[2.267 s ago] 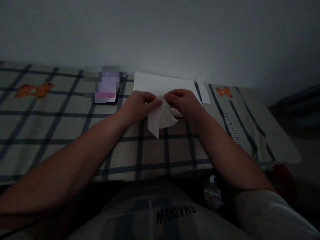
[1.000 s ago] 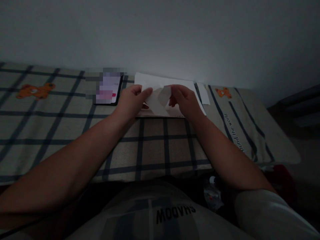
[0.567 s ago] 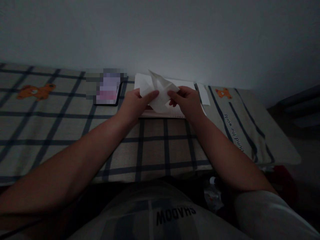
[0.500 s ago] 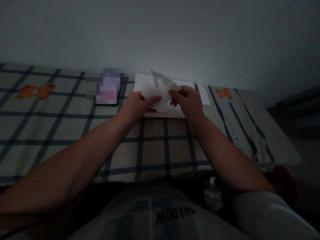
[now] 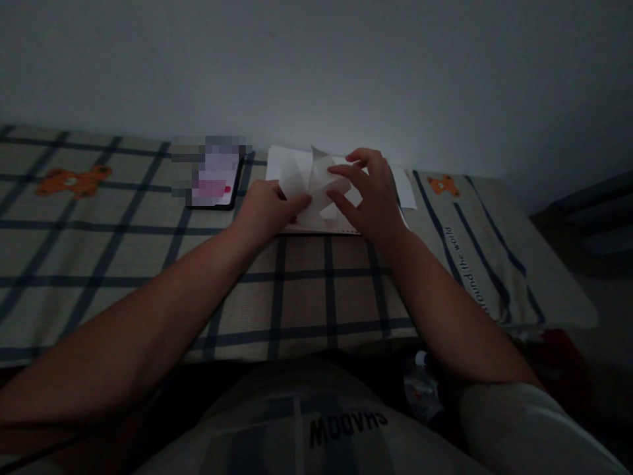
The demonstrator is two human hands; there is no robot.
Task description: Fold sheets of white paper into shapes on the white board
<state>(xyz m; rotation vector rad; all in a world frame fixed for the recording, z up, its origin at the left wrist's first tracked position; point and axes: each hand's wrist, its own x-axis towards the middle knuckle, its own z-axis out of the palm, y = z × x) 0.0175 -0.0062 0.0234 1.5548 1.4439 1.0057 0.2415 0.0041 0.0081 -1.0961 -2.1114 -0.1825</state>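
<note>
Markings: "SHADOW", grey fabric shirt (image 5: 277,422), six o'clock; "around the world", blue-checked beige cloth (image 5: 301,310), four o'clock.
Left hand (image 5: 264,206) pinches folded white paper (image 5: 319,186), dial centre; right hand (image 5: 372,198), previously pinching, now spread loosely, contact unclear.

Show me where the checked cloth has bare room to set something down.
Bare checked cloth lies left of the smartphone and between the forearms, nearer the wearer than the notebook. It's crowded at the notebook, beneath folded paper, left hand and right hand.

Paper (image 5: 320,190) over notebook (image 5: 291,158) — phone (image 5: 217,173) left, on cloth (image 5: 301,300).
</note>
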